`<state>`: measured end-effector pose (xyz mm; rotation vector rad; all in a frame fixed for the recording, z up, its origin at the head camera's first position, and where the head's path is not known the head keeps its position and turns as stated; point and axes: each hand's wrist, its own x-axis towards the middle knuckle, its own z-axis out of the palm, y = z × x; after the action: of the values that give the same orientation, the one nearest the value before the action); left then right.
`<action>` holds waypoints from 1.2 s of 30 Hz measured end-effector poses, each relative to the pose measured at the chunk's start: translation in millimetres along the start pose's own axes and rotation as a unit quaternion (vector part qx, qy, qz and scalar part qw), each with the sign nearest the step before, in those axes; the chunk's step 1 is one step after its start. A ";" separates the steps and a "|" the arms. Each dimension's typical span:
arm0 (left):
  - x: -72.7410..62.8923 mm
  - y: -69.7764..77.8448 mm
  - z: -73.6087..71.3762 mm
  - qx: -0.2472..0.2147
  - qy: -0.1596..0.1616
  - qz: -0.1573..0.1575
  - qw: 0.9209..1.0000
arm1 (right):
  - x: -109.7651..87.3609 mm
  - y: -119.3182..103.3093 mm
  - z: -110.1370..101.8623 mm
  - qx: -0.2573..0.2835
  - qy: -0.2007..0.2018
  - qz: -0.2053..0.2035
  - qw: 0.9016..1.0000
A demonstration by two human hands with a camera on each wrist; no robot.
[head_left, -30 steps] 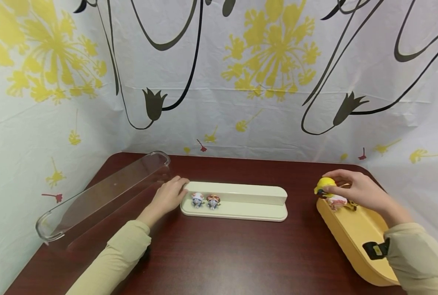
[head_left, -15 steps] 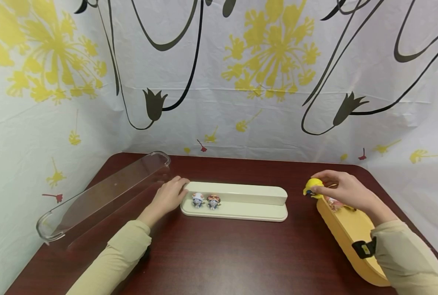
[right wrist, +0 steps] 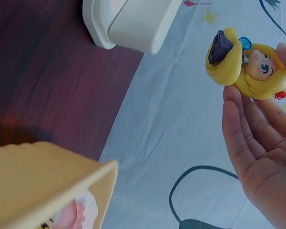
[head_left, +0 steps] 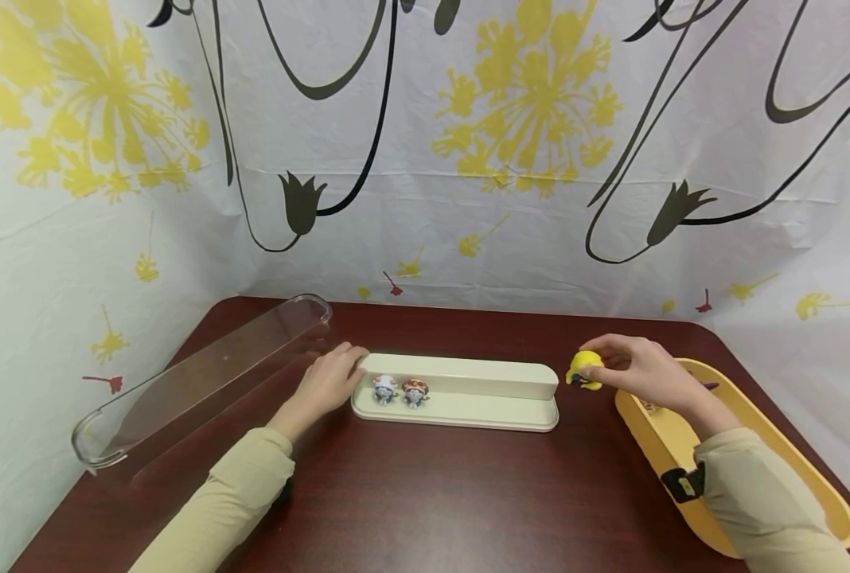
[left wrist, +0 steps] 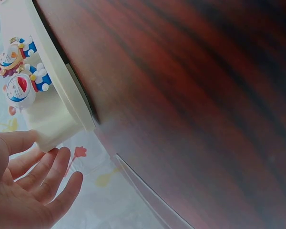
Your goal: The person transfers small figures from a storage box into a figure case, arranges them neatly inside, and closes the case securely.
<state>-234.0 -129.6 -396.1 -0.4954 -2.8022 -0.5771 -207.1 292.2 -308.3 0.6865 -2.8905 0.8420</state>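
Note:
My right hand (head_left: 640, 369) pinches a small yellow-haired figurine (head_left: 585, 369) between thumb and fingers, raised just beyond the right end of a cream stepped display base (head_left: 482, 404). In the right wrist view the figurine (right wrist: 257, 67) lies sideways in the grip, its face, dark base and long yellow hair showing. My left hand (head_left: 330, 378) rests at the base's left end, fingers loosely extended; the left wrist view has its fingertips right at the raised step's end. Two blue-and-white cat figurines stand on the lower step, one white-capped (head_left: 384, 389), the other orange-brown-topped (head_left: 415, 391).
A yellow oval tray (head_left: 822, 477) lies at the right under my right forearm, with a pink-and-white figurine (right wrist: 74, 212) inside. A long clear cover (head_left: 203, 382) lies along the table's left side. A patterned white sheet (head_left: 411, 127) hangs behind the dark red table (head_left: 468, 493).
My right hand has carried the yellow-haired figurine left, from over the tray to near the base's right end. More of the tray shows now. My left hand has stayed in place.

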 end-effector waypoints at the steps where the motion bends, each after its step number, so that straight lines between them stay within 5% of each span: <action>1: 0.0 -0.1 0.1 0.000 0.000 0.000 1.000 | 0.8 -0.4 1.3 -0.002 0.001 -0.003 1.000; 36: 1.1 -1.6 2.5 0.001 0.007 0.001 1.000 | 23.3 -27.2 43.8 0.019 -0.001 -0.039 0.999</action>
<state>-236.0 -129.7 -398.6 -0.4920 -2.7889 -0.5761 -213.2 239.5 -328.0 0.7990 -2.8352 0.8883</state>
